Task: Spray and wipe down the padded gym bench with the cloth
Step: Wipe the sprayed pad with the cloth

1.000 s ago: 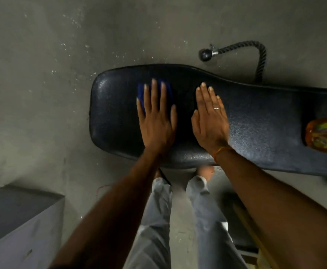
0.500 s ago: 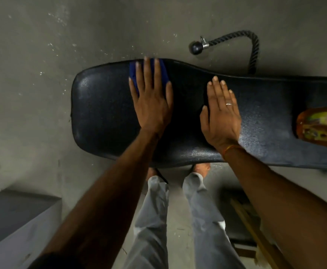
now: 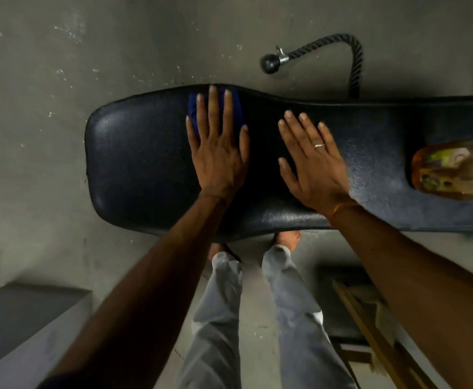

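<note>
Your left hand (image 3: pixel 218 153) lies flat on the padded bench (image 3: pixel 134 164), fingers straight and slightly spread, pressing the blue cloth (image 3: pixel 194 108) down onto the black vinyl. The cloth sits under your fingers near the far edge of the pad, in its wider left part; only a strip of blue shows past your little finger and between the others. Your fingertips reach almost to that far edge. Your right hand (image 3: pixel 311 169) rests palm down on the pad just beside the left one, apart from it and holding nothing, with fingers extended and angled a little toward the left. A ring (image 3: pixel 319 145) shows on one finger and an orange thread (image 3: pixel 342 207) circles the wrist. The bench runs left to right across the view, rounded at its left end and narrowing toward the right, where its surface looks speckled and lighter. On that right part lies an amber bottle (image 3: pixel 454 169) with a colourful label, well apart from both hands; whether it has a spray head you cannot tell, since it is blurred and cut by the edge. Beyond the bench, on the concrete floor (image 3: pixel 47 136), lies a black rope handle (image 3: pixel 353 60) with a ball end (image 3: pixel 269 63). Your grey trousers (image 3: pixel 221 318) and feet (image 3: pixel 286 240) stand at the near side — a grey box (image 3: pixel 19 318) to the lower left, a wooden frame (image 3: pixel 370 327) to the lower right.
</note>
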Motion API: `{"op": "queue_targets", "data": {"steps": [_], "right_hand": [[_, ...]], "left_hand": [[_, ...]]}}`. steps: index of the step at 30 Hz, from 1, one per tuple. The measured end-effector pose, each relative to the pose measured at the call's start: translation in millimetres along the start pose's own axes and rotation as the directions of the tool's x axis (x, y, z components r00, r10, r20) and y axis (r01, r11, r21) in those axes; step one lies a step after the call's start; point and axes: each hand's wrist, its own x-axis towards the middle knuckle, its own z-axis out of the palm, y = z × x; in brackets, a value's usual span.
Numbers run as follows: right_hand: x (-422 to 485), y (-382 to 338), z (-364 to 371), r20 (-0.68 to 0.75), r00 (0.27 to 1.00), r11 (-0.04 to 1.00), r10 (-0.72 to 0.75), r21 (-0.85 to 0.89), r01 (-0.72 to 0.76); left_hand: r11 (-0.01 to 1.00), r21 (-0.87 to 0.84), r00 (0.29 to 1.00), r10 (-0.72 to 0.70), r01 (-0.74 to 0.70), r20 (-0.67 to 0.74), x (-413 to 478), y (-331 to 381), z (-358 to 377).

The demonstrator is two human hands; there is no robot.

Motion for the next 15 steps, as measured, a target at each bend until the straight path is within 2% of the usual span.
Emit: {"op": "queue_targets", "data": {"steps": [2, 4, 7, 9, 11, 15], "right_hand": [[-2, 0, 0, -0.022, 0.996, 0.995, 0.092, 0.034, -0.091], [-1, 1, -2, -0.016, 0.988, 0.986, 0.153, 0.075, -0.152], [-3, 12, -1, -0.004, 0.996, 0.991, 0.09, 0.097, -0.089], [-10, 28, 0, -0.013, 1.0, 0.997, 0.028, 0.073, -0.027], [-21, 43, 1, -0.035, 0.999, 0.998, 0.026, 0.055, -0.024], [-28, 47, 2, -0.082, 0.982, 0.98, 0.169, 0.124, -0.158]], "left_hand": [[0.999, 0.022, 0.999, 0.027, -0.028, 0.033, -44, 10, 5], [0.988, 0.058, 0.986, 0.137, -0.143, 0.099, -80, 14, 6], [0.966, 0.041, 0.961, 0.248, -0.255, 0.124, -56, 8, 5], [0.976, 0.037, 0.975, 0.21, -0.213, 0.069, -14, 13, 2], [0.995, 0.027, 0.994, 0.099, -0.1, 0.049, 22, 22, 2], [1.0, 0.004, 1.0, -0.013, 0.013, 0.008, 21, 38, 6]]}}
